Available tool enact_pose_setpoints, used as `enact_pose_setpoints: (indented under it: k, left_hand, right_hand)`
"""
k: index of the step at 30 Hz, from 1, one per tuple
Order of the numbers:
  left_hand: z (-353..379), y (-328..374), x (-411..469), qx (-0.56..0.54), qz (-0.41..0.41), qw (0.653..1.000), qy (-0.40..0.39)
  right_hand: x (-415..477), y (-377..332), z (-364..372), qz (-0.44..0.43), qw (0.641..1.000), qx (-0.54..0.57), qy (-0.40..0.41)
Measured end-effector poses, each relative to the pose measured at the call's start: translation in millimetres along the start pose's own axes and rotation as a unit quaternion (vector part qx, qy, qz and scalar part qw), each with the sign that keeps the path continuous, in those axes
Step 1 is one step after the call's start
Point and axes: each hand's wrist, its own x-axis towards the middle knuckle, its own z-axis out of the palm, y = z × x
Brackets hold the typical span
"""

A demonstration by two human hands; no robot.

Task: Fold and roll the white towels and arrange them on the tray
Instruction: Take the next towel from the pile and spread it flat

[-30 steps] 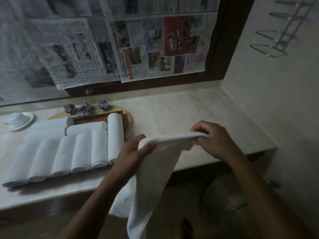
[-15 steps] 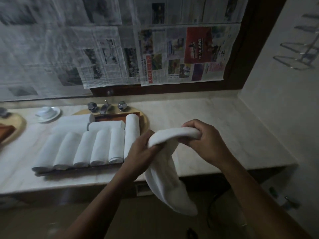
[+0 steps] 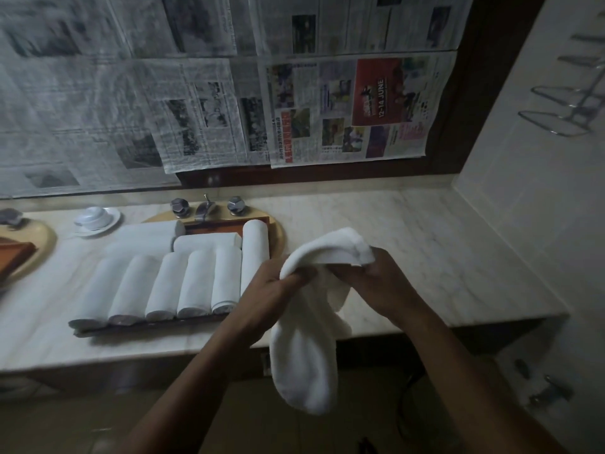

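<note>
1. Head view: left hand (image 3: 275, 283) and right hand (image 3: 376, 283) both grip the white towel (image 3: 304, 348) at the countertop's (image 3: 425, 250) front edge, just right of the tray (image 3: 150, 325). The rest dangles below.
2. Rolled towels (image 3: 193, 283) fill the tray, with the taps (image 3: 206, 208) and a cup and saucer (image 3: 95, 217) behind and newspapers (image 3: 327, 109) above.
3. Compared with a second ago, the hands are closer and the towel top is humped up.

White hanging towel (image 3: 307, 355), white rolled towels (image 3: 193, 283) on a reddish-brown tray (image 3: 226, 228), cream marble counter (image 3: 425, 250) with faint grey veining, tan-yellow oval basin (image 3: 278, 237), silver taps (image 3: 235, 204), white cup and saucer (image 3: 95, 218), grey-black printed newspapers (image 3: 203, 119), one colour page (image 3: 327, 103) with a red advert, dark brown frame (image 3: 458, 109).
</note>
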Motion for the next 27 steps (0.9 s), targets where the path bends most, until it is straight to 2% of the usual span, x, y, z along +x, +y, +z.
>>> enact_pose_setpoints:
  k: [2,4,8,11,13,16,18,21,22,23,27]
  left_hand:
    - [-4,-3,1,0.067,0.029,0.996,0.056]
    - [-7,-7,3,0.135,0.072,0.98,0.127]
    - [-4,2,5,0.121,0.148,0.964,0.186]
    - [-8,12,2,0.174,0.206,0.92,0.286]
    - [-20,16,6,0.205,0.202,0.9,0.326]
    - [-49,8,19,0.264,0.143,0.929,0.218]
    - [-68,-2,25,0.314,0.13,0.927,0.156]
    - [-89,-15,25,0.33,0.131,0.929,0.103]
    - [-95,-21,24,0.323,0.133,0.932,0.09]
    - [-101,-27,21,0.314,0.131,0.937,0.08]
    - [-109,-50,7,0.266,0.085,0.959,0.045]
  right_hand:
    - [2,1,-2,-0.061,0.996,-0.07,0.0]
    - [3,-1,2,-0.085,0.993,-0.084,0.001]
    - [9,-26,16,-0.113,0.989,-0.082,0.036]
    - [17,-43,15,-0.102,0.991,-0.082,0.038]
    - [20,-48,10,-0.101,0.989,-0.099,0.03]
    - [23,-50,-2,-0.096,0.985,-0.141,0.02]
    - [28,-44,-15,-0.06,0.976,-0.207,-0.028]
    - [38,-20,-39,0.032,0.91,-0.384,-0.156]
    - [39,-8,-48,0.057,0.894,-0.406,-0.18]
    - [37,3,-57,0.076,0.892,-0.403,-0.191]
    - [23,36,-91,0.1,0.921,-0.329,-0.181]
